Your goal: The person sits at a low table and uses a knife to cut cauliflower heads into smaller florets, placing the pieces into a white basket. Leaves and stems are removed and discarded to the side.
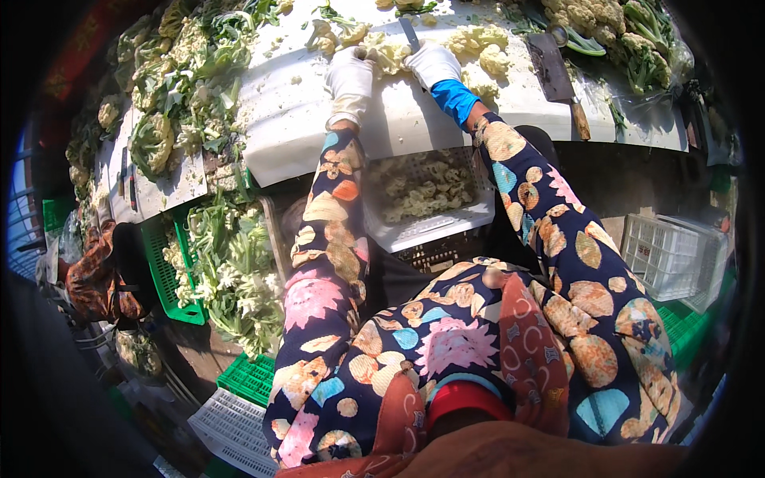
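My left hand (351, 77), in a white glove, is at the left end of a pale cauliflower piece (385, 52) over the white-covered table (334, 134); its fingers are curled in, and whether they grip the piece is hard to tell. My right hand (435, 64), gloved in white with a blue cuff, is closed on a small knife (409, 33) whose blade points away from me, at the right side of that piece. More cauliflower florets (493, 58) lie just right of this hand. A cleaver (550, 67) with a wooden handle lies farther right.
Cauliflower and leaves (179, 77) are heaped at the left, with more cauliflower (588, 21) at the upper right. Below the table edge stands a white crate (430, 230) of florets. Green crates (173, 281) and leafy trimmings (233, 269) are lower left. Another person (101, 281) is at the far left.
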A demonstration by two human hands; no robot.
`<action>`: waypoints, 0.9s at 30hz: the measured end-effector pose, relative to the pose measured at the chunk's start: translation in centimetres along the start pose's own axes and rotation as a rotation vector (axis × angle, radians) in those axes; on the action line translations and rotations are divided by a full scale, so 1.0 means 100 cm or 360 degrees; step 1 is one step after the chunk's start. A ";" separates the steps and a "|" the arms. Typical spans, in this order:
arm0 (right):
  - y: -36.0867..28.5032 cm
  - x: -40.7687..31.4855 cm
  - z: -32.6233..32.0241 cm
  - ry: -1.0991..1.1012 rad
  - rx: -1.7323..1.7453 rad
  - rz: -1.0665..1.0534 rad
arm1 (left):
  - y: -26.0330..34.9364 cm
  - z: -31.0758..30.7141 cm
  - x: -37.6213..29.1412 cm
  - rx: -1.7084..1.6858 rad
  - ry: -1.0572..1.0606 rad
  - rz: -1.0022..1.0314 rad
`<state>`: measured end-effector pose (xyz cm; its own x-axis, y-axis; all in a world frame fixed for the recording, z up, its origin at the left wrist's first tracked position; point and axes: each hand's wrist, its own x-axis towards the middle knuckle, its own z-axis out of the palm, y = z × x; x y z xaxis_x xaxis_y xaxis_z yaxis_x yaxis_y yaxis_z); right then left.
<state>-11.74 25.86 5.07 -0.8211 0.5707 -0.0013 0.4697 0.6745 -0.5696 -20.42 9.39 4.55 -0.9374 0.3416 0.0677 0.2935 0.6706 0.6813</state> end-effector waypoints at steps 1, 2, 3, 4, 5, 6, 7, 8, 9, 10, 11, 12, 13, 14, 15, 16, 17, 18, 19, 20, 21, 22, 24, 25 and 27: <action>0.005 0.002 0.000 0.0004 -0.0025 -0.0033 | -0.006 0.000 -0.003 -0.0020 0.0015 -0.0007; 0.003 -0.004 -0.004 -0.0069 0.0010 -0.0072 | -0.018 -0.001 -0.009 -0.0037 0.0035 -0.0036; 0.001 -0.013 -0.007 -0.0089 -0.0025 0.0044 | -0.030 -0.003 -0.015 -0.0052 0.0059 -0.0065; 0.001 -0.019 -0.016 -0.0026 0.0181 0.0146 | -0.040 -0.006 -0.021 0.0135 0.0079 -0.0024; 0.014 -0.024 -0.026 0.0062 0.0370 0.0292 | -0.030 -0.003 -0.025 0.0110 0.0117 -0.0004; 0.028 -0.030 -0.037 0.0228 0.0347 0.0244 | -0.011 0.001 -0.034 0.0078 0.0136 0.0031; 0.026 -0.038 -0.045 0.0245 0.0249 0.0180 | -0.005 0.001 -0.041 0.0061 0.0174 0.0041; 0.020 -0.047 -0.046 0.0228 0.0159 0.0044 | 0.001 -0.002 -0.042 0.0048 0.0226 0.0116; 0.004 -0.058 -0.042 0.0184 0.0087 -0.0126 | -0.008 -0.009 -0.042 -0.0091 0.0258 0.0027; -0.013 -0.063 -0.039 -0.0086 -0.0057 -0.0223 | -0.016 -0.017 -0.038 -0.0231 0.0290 -0.0059; -0.019 -0.064 -0.036 -0.0145 -0.0178 -0.0366 | -0.011 -0.016 -0.028 -0.0398 0.0292 -0.0106; -0.024 -0.063 -0.035 -0.0252 -0.0290 -0.0336 | -0.003 -0.010 -0.025 -0.0315 0.0356 0.0061; -0.045 -0.067 -0.031 -0.0396 -0.0378 -0.0376 | -0.018 -0.015 -0.026 -0.0153 0.0327 0.0055; -0.047 -0.063 -0.024 -0.0348 -0.0552 -0.0385 | -0.021 -0.008 -0.021 -0.0026 0.0254 0.0083; -0.043 -0.059 -0.022 -0.0347 -0.0575 -0.0398 | -0.023 -0.001 -0.016 0.0101 0.0183 0.0111; -0.042 -0.057 -0.023 -0.0359 -0.0602 -0.0399 | -0.020 0.005 -0.021 0.0192 0.0207 0.0173; -0.040 -0.055 -0.025 -0.0372 -0.0629 -0.0400 | -0.016 0.009 -0.019 0.0181 0.0195 0.0129; -0.039 -0.058 -0.030 -0.0351 -0.0618 -0.0490 | -0.018 0.013 -0.021 0.0178 0.0191 0.0071; -0.040 -0.060 -0.033 -0.0349 -0.0613 -0.0545 | -0.022 0.015 -0.023 0.0176 0.0186 0.0012; -0.041 -0.063 -0.035 -0.0348 -0.0607 -0.0602 | -0.025 0.016 -0.022 0.0191 0.0192 0.0021; -0.037 -0.060 -0.040 -0.0323 -0.0603 -0.0640 | -0.020 0.018 -0.019 0.0227 0.0166 -0.0020; -0.029 -0.054 -0.036 -0.0333 -0.0632 -0.0742 | -0.014 0.019 -0.016 0.0264 0.0140 -0.0063; -0.024 -0.048 -0.033 -0.0194 -0.0605 -0.0900 | -0.016 0.018 -0.011 0.0260 0.0019 -0.0129; -0.023 -0.043 -0.030 -0.0120 -0.0587 -0.0995 | -0.024 0.012 -0.005 0.0212 -0.0069 -0.0147; -0.019 -0.026 -0.023 -0.0375 -0.0568 -0.0839 | -0.031 0.010 -0.003 0.0177 -0.0124 -0.0125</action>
<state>-9.75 24.18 7.98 -0.9995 0.0330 0.0003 0.0320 0.9710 -0.2369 -20.88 7.85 1.67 -0.9422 0.3323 -0.0421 0.2430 0.7645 0.5970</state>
